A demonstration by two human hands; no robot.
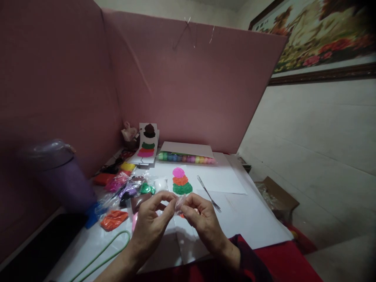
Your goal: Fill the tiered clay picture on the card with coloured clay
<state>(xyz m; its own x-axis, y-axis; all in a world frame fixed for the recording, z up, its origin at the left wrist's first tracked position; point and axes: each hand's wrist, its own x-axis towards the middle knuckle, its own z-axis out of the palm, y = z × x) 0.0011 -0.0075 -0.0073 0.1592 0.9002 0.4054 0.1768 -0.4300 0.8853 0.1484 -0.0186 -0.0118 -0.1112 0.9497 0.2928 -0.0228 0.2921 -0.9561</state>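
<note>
My left hand [157, 215] and my right hand [202, 217] meet over the white paper, each pinching a small clear plastic packet [179, 204] between thumb and fingers. What the packet contains is hard to make out. Just beyond it on the paper lies a flat clay shape [179, 181], with a pink round on top, an orange band in the middle and a green band below. Some orange shows under my fingers, mostly covered by the hands. To the right of the shape rests a metal fork-like tool [209, 194].
Bagged coloured clay [114, 220] is piled at the left, near a purple bottle [58, 172] and a green cord [102, 254]. A clay picture card [147, 143] leans at the back beside a row of coloured clay balls [186, 158]. Pink panels [188, 86] enclose the table.
</note>
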